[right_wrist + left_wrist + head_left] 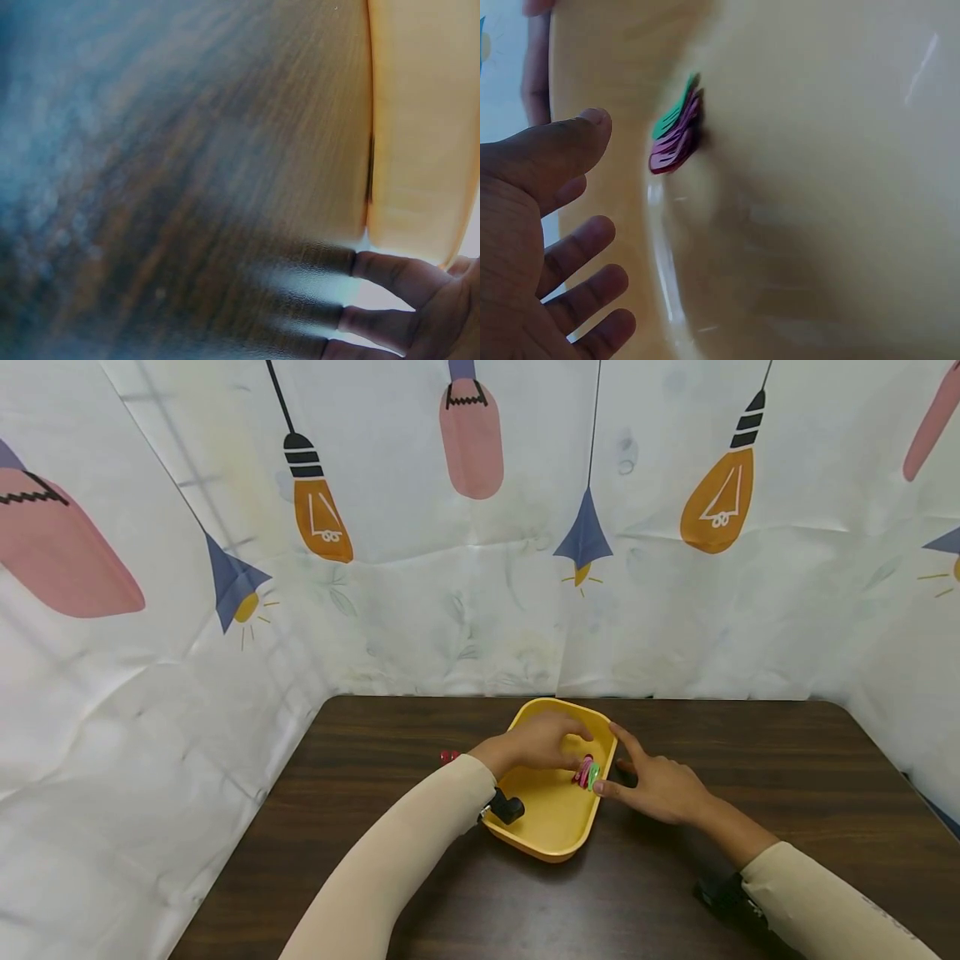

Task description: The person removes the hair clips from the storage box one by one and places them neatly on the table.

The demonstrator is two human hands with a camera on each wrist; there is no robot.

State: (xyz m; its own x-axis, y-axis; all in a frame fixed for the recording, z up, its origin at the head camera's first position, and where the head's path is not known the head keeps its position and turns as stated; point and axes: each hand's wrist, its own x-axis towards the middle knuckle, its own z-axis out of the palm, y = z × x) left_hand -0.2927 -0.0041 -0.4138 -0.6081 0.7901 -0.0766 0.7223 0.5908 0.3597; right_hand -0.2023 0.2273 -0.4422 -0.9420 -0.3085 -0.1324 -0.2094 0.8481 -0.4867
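A yellow plastic tray (551, 810) with rounded corners stands on the table. Inside, near its right wall, lies a small bunch of flat, slotted pink and green pieces that look like hair clips (585, 772); the left wrist view also shows these clips (676, 131). My left hand (543, 739) reaches over the tray, its fingers loosely bent beside the clips, with a gap between them in the left wrist view. At the tray's right rim is my right hand (660, 785), thumb and forefinger spread along it. In the right wrist view, other fingers (401, 277) extend down to the table beside the tray wall.
The dark wood-grain table (750, 743) runs back to a white curtain (450, 610) printed with lamps, which also hangs along the left side. A small red object (449, 756) lies left of the tray, partly behind my left forearm. Both wrists carry black devices.
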